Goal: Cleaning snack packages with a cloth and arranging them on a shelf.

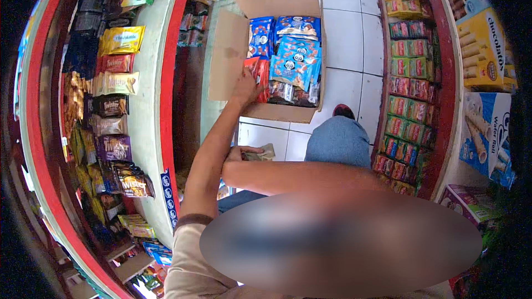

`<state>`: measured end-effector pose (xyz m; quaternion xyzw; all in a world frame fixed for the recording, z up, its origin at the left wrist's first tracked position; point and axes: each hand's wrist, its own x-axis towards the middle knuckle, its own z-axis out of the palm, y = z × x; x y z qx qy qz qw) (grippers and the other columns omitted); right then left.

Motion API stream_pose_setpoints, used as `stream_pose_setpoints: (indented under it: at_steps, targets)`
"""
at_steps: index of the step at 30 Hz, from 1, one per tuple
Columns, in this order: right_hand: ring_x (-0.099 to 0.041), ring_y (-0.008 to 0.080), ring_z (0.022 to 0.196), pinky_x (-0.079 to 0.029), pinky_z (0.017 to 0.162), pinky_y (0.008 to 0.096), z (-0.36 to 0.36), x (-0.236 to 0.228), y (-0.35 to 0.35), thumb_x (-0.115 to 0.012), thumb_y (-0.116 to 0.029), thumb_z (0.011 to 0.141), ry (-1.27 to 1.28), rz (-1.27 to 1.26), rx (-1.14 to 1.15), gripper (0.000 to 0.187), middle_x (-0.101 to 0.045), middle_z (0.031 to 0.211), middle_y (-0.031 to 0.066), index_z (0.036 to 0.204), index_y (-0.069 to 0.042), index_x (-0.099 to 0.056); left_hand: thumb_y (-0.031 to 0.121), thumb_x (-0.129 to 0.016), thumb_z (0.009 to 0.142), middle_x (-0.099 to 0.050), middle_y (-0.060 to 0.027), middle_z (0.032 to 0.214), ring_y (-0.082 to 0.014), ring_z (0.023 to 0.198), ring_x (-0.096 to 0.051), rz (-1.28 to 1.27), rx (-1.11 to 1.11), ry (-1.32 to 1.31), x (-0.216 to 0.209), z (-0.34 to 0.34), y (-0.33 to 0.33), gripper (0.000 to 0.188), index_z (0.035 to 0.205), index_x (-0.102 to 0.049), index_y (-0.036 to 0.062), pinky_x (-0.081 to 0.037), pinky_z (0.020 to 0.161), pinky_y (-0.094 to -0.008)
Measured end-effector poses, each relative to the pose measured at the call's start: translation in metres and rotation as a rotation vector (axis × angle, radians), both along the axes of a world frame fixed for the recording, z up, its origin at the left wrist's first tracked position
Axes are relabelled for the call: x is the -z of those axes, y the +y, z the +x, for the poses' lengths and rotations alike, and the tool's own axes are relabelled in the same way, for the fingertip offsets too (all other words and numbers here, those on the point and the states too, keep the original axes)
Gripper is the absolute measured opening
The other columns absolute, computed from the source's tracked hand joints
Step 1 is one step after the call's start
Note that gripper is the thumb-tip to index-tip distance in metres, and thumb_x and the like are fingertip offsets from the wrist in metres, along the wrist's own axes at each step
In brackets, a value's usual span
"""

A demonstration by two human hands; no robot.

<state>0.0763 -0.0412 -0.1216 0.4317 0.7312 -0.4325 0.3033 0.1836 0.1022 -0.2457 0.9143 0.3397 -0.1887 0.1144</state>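
Observation:
An opened cardboard box stands on the floor ahead of me, filled with snack packets. My left hand reaches over its left side, fingers closed at a red snack packet; the fingertips are partly hidden among the packets. Beside it lie light blue packets with panda faces, and dark blue packets behind them. Dark packets fill the near side. Crossing under my left forearm, my right hand holds a greyish-green folded thing, too unclear to name.
Left of me, a red-edged shelf carries rows of wafer packets. On the right, small colourful sachets line another shelf, with wafer roll boxes beyond it. My bent knee is close to the box. White tiles cover the floor.

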Motion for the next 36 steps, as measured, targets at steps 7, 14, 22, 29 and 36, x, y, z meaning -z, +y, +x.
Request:
stream_pose_setpoints:
  at_steps: [7, 14, 22, 29, 36]
  targets:
    - [-0.070, 0.0370, 0.090, -0.057, 0.072, 0.0644, -0.040, 0.046, 0.001, -0.075, -0.034, 0.083, 0.439, 0.547, 0.488, 0.036, -0.074, 0.108, 0.0095, 0.111, -0.011, -0.073, 0.059, -0.053, 0.097, -0.055, -0.0320, 0.131, -0.0488, 0.121, -0.056, 0.198, -0.017, -0.236, -0.034, 0.049, -0.020, 0.084, 0.145, -0.034, -0.0070, -0.047, 0.101, -0.0542]
    - [-0.071, 0.0384, 0.092, -0.060, 0.067, 0.0654, 0.022, -0.010, 0.011, -0.075, -0.028, 0.083, 0.147, 0.103, 0.148, 0.041, -0.074, 0.112, 0.0066, 0.121, -0.013, -0.071, 0.044, -0.064, 0.094, -0.056, -0.0359, 0.127, -0.0503, 0.118, -0.057, 0.088, -0.017, -0.193, -0.019, 0.080, 0.038, 0.071, 0.140, -0.039, -0.0053, -0.048, 0.099, -0.0546]
    - [-0.072, 0.0325, 0.086, -0.058, 0.071, 0.0654, -0.023, 0.034, 0.065, -0.064, -0.041, 0.091, 0.051, 0.065, 0.358, 0.039, -0.075, 0.107, 0.0044, 0.118, -0.013, -0.070, 0.045, -0.072, 0.089, -0.055, -0.0366, 0.129, -0.0503, 0.118, -0.057, 0.156, 0.030, -0.356, 0.030, 0.075, 0.042, 0.091, 0.147, -0.029, -0.0109, -0.048, 0.100, -0.0531]
    - [-0.072, 0.0320, 0.085, -0.058, 0.071, 0.0652, 0.001, 0.052, 0.071, -0.064, -0.041, 0.090, -0.004, 0.038, 0.383, 0.038, -0.075, 0.105, 0.0048, 0.116, -0.013, -0.070, 0.038, -0.070, 0.087, -0.062, -0.0380, 0.117, -0.0508, 0.107, -0.064, 0.086, -0.091, -0.203, 0.026, 0.102, 0.042, 0.081, 0.141, -0.035, -0.0116, -0.052, 0.093, -0.0537]
    - [-0.072, 0.0362, 0.088, -0.060, 0.068, 0.0648, 0.048, 0.005, 0.027, -0.076, -0.030, 0.081, 0.015, 0.088, 0.233, 0.037, -0.075, 0.104, 0.0075, 0.115, -0.015, -0.074, 0.029, -0.056, 0.095, -0.070, -0.0303, 0.092, -0.0428, 0.085, -0.071, 0.185, -0.190, -0.429, 0.002, 0.091, 0.069, 0.039, 0.094, -0.069, -0.0077, -0.053, 0.079, -0.0511]
